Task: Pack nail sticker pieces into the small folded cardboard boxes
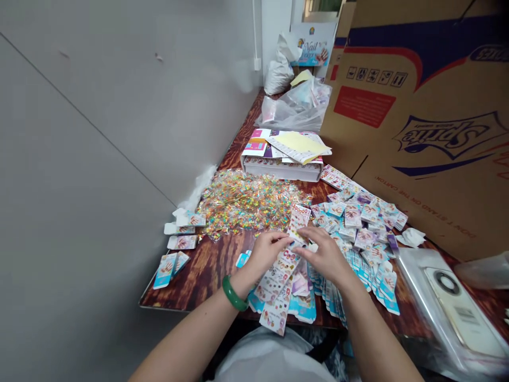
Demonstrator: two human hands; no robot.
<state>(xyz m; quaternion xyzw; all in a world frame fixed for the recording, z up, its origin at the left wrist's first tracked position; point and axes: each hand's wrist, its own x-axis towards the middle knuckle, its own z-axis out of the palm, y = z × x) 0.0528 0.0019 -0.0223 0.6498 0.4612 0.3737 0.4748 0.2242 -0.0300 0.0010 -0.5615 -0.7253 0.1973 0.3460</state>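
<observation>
Sticker strip (298, 218) pinched by left hand (265, 255) and right hand (326, 255); wood-grain table (218, 265) beneath; grey wall (99, 170) alongside.

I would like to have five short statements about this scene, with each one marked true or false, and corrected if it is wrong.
1. A green bangle is worn on the left arm. True.
2. The right hand rests on the cardboard carton. False: it is at the printed strip.
3. The clear packets with colourful pieces lie beyond the hands. True.
4. The phone lies to the left of the hands. False: it lies to their right.
5. A yellow sheet lies inside the carton. False: it lies on a white-sided box.
</observation>
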